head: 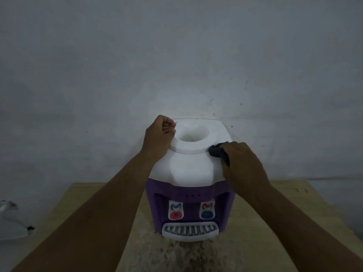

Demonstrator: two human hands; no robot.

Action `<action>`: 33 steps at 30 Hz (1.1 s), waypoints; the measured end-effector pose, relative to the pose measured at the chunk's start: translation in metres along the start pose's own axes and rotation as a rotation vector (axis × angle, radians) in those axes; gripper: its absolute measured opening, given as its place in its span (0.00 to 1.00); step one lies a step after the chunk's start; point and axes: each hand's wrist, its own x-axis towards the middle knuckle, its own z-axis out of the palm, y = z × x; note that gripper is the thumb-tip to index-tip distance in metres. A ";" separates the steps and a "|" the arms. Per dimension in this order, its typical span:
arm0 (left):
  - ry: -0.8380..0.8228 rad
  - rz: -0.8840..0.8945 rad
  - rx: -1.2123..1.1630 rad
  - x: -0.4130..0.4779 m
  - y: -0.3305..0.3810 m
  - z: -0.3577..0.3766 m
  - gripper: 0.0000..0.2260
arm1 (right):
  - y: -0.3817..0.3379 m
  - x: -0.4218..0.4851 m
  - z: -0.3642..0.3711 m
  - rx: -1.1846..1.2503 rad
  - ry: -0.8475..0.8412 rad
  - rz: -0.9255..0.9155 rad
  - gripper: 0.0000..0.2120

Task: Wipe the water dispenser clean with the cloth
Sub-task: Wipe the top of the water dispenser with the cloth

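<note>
Pressing a dark cloth (218, 152) to the dispenser (188, 169), the right hand (244, 166) sits right of centre in the frame. Fingers are curled round the cloth, grasping it. The cloth lies bunched on the right shoulder of the white top, just beside the raised ring around the well (191, 136).

Left hand (159, 134) is at the top's left edge, just left of the ring and touching the white surface. Fingers are curled in toward the palm. A thin sliver juts from the fingertips, too small to identify; I cannot tell whether the hand pinches it or is simply clenched.

Both forearms run in from the lower corners of the frame.

Dispenser stands upright at centre, front toward the viewer: white top, purple body. Two taps show on the front, red tap (175, 212) on the left, blue tap (207, 211) on the right. A white slotted tray (190, 231) sits below them at the base.

It stands on a pale wooden table (94, 195) filling the lower frame. A speckled patch (176, 254) marks the wood in front of the tray.

Grey wall (176, 55) fills the upper frame, with dark flecks right of centre. A white object (11, 220) sits at the left edge, blurred.
</note>
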 end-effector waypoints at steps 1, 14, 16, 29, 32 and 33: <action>0.004 0.003 0.010 0.000 0.001 0.001 0.09 | 0.002 0.002 0.002 0.018 0.017 0.044 0.12; -0.007 0.039 0.020 -0.001 -0.003 0.000 0.09 | -0.023 -0.001 0.016 0.040 0.078 -0.044 0.14; 0.003 0.042 0.027 -0.001 -0.003 -0.001 0.10 | -0.003 0.009 0.015 0.008 0.067 0.059 0.14; 0.002 -0.072 -0.140 0.003 -0.003 -0.001 0.07 | -0.049 0.003 0.043 0.235 0.226 0.121 0.13; 0.022 -0.130 -0.289 0.003 -0.002 -0.003 0.07 | -0.069 0.003 0.054 0.110 0.209 0.006 0.11; 0.032 -0.162 -0.356 0.004 -0.002 -0.004 0.09 | -0.073 0.006 0.058 0.079 0.214 -0.008 0.10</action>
